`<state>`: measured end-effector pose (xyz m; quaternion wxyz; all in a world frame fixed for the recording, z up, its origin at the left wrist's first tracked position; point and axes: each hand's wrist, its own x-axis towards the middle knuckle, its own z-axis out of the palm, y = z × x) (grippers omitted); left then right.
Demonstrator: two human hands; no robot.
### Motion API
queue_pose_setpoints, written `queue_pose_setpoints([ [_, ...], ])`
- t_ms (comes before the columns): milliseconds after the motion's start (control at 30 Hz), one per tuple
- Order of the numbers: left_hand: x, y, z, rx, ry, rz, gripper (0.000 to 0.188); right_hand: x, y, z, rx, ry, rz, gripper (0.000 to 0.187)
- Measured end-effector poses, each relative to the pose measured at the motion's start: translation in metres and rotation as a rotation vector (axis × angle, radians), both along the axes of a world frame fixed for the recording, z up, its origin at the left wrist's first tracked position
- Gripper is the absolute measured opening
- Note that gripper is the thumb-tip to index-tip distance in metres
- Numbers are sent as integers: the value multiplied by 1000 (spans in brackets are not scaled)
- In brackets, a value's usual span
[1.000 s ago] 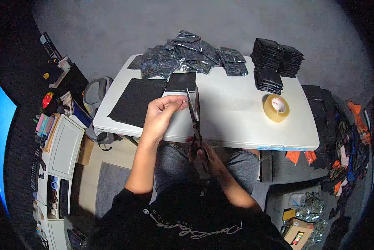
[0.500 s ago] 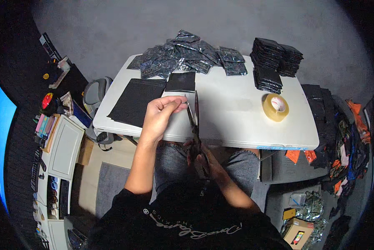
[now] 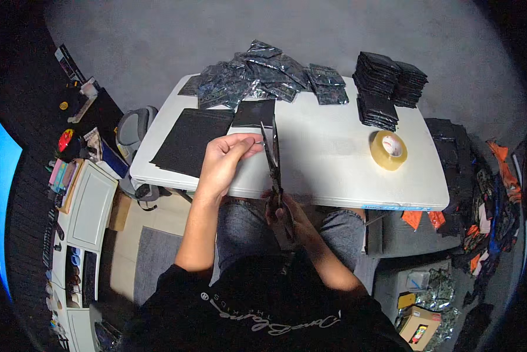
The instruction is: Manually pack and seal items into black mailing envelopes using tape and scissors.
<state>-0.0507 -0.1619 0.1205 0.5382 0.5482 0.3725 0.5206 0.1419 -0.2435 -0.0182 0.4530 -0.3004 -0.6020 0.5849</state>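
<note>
My right hand (image 3: 291, 218) grips a pair of dark scissors (image 3: 274, 170) at the handles, over my lap near the table's front edge. Their blades point away from me and stand slightly apart. Just left of the blades, my left hand (image 3: 223, 161) is closed in a pinch, thumb against the fingers; what it holds is too small to make out. Beyond the blade tips lies a small black packet (image 3: 254, 114). To its left, flat black sheets or bags (image 3: 190, 142) are stacked on the white table (image 3: 328, 164).
A heap of shiny dark plastic packets (image 3: 257, 73) lies along the far edge. Neat stacks of black packets (image 3: 378, 82) stand at the far right. Nearer on the right lies a roll of clear yellowish tape (image 3: 388, 150). A white cabinet (image 3: 90, 202) stands to the left.
The scissors have shifted slightly, and their blades now sit a little further left and nearer the left fingertips. My left hand has hardly moved.
</note>
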Motion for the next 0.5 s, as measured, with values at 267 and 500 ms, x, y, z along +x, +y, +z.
queue_pose_setpoints([
  [267, 0, -4, 3, 0, 8, 13, 28, -6, 0, 3, 29, -12, -39, 53],
  [500, -1, -4, 0, 2, 7, 21, 28, -12, -4, 5, -51, 43, -76, 44],
])
